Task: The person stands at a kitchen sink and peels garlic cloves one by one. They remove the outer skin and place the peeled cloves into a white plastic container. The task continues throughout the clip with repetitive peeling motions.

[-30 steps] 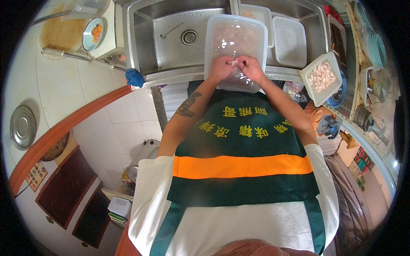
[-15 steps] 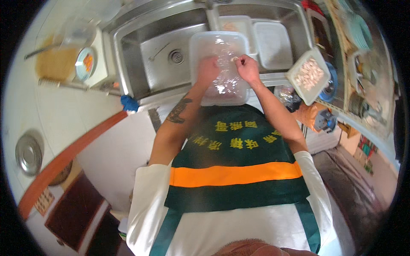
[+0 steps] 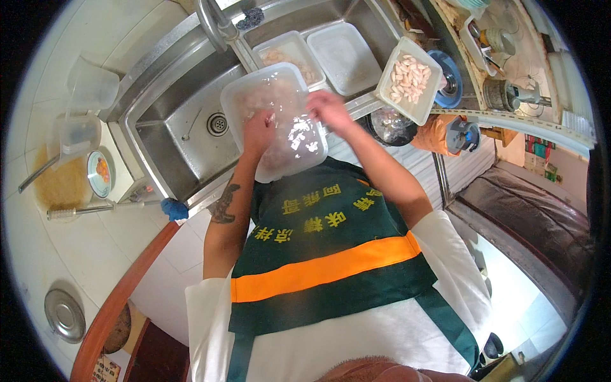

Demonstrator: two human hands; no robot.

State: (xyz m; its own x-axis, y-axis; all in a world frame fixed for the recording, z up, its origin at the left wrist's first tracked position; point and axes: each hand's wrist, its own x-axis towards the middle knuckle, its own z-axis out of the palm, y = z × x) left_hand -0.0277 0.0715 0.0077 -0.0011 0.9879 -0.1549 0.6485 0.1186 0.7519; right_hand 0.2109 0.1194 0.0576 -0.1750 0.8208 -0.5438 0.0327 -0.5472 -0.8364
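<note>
A translucent white tub [image 3: 237,153] of water stands in front of me at the sinks' front edge, with pinkish pieces blurred below the shiny surface. Over its middle, my left hand [image 3: 259,132] is closed, fingers curled at the water; a small pale bit shows at the fingertips, too unclear to name. My right hand [image 3: 331,111] is at the tub's right rim, its fingers smeared by motion, so its hold cannot be made out. Farther right, a square white tub [image 3: 384,89] holds several pale pink pieces [image 3: 409,79].
Behind the water tub, another tub [image 3: 261,46] with pale pieces stands in the right sink, beside a white tub [image 3: 344,58]. The left sink [image 3: 175,137] has a drain. A faucet [image 3: 216,25] rises between them. A blue basin [image 3: 449,76] stands at right, a small plate [image 3: 100,181] at left.
My view has turned, shifting the scene. My right hand, which pinched a small pale piece over the water, has moved to the right rim. My left hand stays over the tub.
</note>
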